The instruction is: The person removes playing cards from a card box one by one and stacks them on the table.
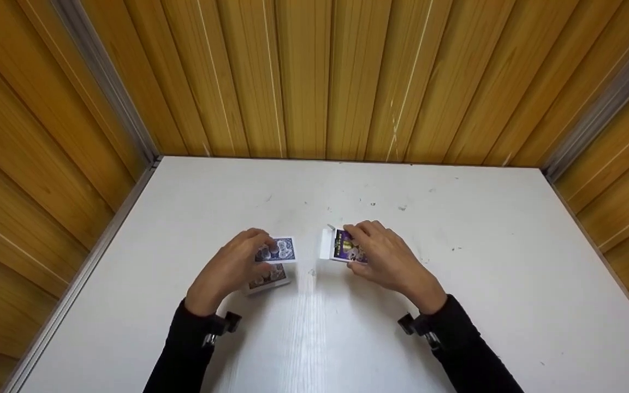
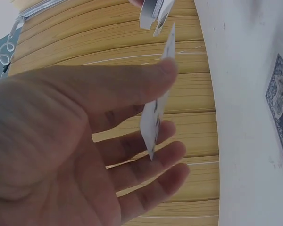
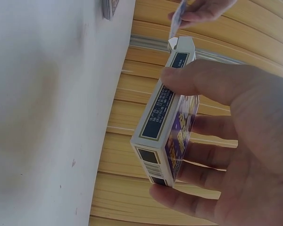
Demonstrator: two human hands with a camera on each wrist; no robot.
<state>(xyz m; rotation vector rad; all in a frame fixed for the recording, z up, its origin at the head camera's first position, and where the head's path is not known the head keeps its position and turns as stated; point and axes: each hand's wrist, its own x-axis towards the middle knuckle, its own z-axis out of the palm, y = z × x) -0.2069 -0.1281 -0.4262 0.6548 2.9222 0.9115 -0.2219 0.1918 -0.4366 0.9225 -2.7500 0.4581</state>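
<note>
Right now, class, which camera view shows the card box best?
The right wrist view: the box fills the frame, side print and open flap clear, held by the right hand. The head view shows it small and half covered; the left wrist view shows only its flap at the top edge.

**Camera setup, three views**

Head cam looks down from above at the table (image 1: 456, 284), both hands mid-frame. Each wrist cam sits super close behind its palm, looking sideways along the tabletop toward the wood wall (image 2: 188, 94). All three share that table.
</note>
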